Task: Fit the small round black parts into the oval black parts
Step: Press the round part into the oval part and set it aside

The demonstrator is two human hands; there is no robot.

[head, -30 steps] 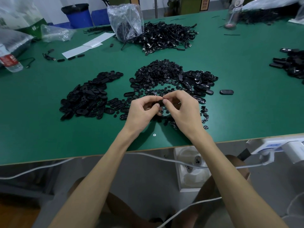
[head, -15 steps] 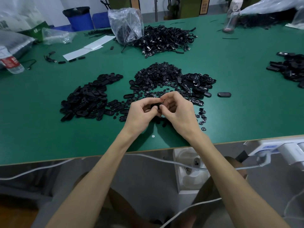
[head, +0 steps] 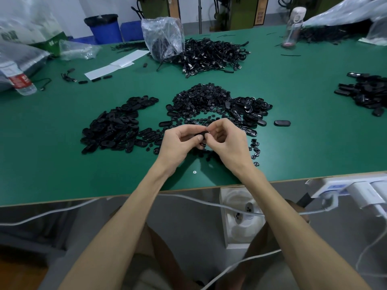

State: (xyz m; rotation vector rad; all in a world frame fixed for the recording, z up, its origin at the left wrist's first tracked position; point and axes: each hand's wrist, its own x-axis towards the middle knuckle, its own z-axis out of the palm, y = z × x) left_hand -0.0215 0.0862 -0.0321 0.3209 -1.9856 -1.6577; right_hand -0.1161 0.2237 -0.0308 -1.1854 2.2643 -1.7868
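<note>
Oval black part [head: 200, 135] is held just above the green table [head: 62, 174], in front of the heap of small round parts [head: 201, 97]. Left hand [head: 178, 143] is curled, with thumb and forefinger clamped on the part. Right hand [head: 229, 141] is curled too, its fingertips pinching the part's right end. Both forearms reach in from the near edge and the wrists converge. The part is mostly covered by fingers. Can't tell if a round piece is in that pinch. Loose ovals [head: 117, 126] lie to the left.

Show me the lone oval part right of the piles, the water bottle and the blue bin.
lone oval part [head: 282, 123], head view, centre of its top
water bottle [head: 19, 80], head view, its red label
blue bin [head: 104, 32], head view, its front wall
</note>
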